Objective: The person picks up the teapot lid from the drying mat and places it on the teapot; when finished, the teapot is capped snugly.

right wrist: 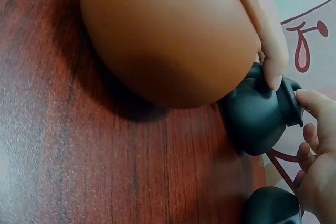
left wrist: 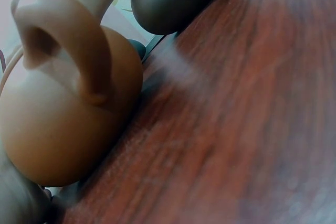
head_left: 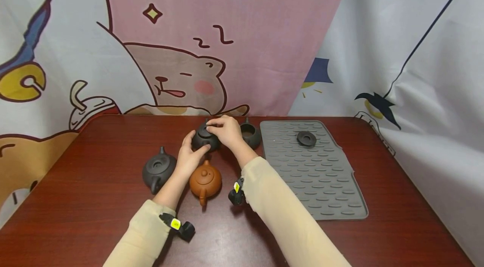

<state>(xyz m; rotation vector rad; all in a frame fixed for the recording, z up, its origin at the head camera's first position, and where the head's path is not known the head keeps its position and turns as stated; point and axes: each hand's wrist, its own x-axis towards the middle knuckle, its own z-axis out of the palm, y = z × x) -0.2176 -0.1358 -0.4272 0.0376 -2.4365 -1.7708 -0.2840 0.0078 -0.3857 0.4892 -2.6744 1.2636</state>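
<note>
A black teapot (head_left: 210, 144) stands near the table's back edge. My left hand (head_left: 186, 161) holds its body from the left and front, thumb and fingers spread around it. Above, my right hand (head_left: 229, 132) pinches the teapot's black lid (right wrist: 289, 103) with thumb and fingertips; the lid sits at the top of the pot in the right wrist view. Directly in front is an orange-brown teapot (head_left: 205, 179) with its lid on, large in both wrist views. A dark grey teapot (head_left: 159, 170) stands left of my left wrist.
Just right of my right hand is another dark teapot (head_left: 251, 139) with its mouth uncovered. A grey ribbed mat (head_left: 321, 183) covers part of the table's right side, and a round black lid (head_left: 306, 138) lies on it. A printed curtain (head_left: 264, 40) hangs behind the table.
</note>
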